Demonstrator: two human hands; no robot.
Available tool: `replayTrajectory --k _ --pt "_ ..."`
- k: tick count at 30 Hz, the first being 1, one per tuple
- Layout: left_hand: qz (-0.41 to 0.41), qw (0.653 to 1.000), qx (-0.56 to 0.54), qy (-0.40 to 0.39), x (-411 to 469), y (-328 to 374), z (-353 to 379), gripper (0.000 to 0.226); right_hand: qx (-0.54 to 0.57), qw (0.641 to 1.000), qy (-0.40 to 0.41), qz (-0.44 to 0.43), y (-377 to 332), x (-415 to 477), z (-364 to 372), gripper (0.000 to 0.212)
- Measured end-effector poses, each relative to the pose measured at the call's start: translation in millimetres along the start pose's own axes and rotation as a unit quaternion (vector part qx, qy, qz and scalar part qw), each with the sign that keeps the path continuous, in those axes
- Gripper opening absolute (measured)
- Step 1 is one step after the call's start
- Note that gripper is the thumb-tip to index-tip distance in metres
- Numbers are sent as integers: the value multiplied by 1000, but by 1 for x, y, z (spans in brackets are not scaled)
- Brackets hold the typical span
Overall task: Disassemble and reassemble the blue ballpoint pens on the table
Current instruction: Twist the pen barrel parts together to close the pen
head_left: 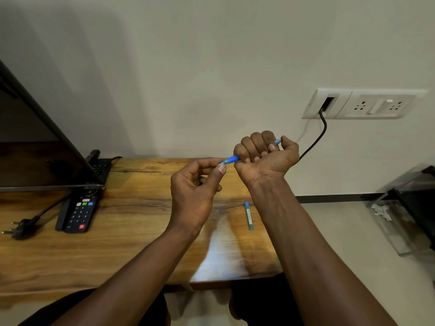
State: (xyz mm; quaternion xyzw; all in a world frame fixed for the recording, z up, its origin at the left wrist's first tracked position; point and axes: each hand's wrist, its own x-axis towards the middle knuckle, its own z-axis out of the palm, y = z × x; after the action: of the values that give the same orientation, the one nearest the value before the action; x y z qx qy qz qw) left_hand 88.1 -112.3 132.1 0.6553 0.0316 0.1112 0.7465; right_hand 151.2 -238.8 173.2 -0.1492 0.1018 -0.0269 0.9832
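I hold a blue ballpoint pen (231, 159) in the air above the wooden table (131, 231). My right hand (266, 156) grips its barrel in a fist, and the pen's far end pokes out beside the thumb. My left hand (195, 184) pinches the pen's tip end between thumb and fingers. Most of the barrel is hidden inside my right fist. A second blue pen part (248, 215), with a blue end and a greenish body, lies on the table just left of my right forearm.
A black remote (80, 212) lies at the left beside a dark screen (35, 137). A black plug (16, 229) and its cable rest at the far left. A wall socket (360, 104) with a black cable is at the right. A clear bin (404, 212) stands off the table's right end.
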Motion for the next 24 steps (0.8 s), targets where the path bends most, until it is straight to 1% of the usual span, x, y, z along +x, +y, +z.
replayTrajectory --k 4,9,12,16,21,24 --pt "-12 1000 0 3 0 -2 0 9 16 999 -10 26 1 -1 -4 41" --pt "-17 1000 -2 6 -1 -1 1 9 8 1000 -2 10 1 -1 -2 40" --pt "-31 999 -12 12 -1 -2 2 8 15 999 -15 23 3 -2 -4 43" --pt "-34 999 -21 12 -2 -1 2 8 -5 1000 1 10 2 0 0 38" --pt "-40 999 -23 20 -1 -2 1 8 10 1000 1 26 6 -1 0 43" --pt "-48 998 -30 31 0 0 -1 7 1 1000 10 12 9 -1 4 40"
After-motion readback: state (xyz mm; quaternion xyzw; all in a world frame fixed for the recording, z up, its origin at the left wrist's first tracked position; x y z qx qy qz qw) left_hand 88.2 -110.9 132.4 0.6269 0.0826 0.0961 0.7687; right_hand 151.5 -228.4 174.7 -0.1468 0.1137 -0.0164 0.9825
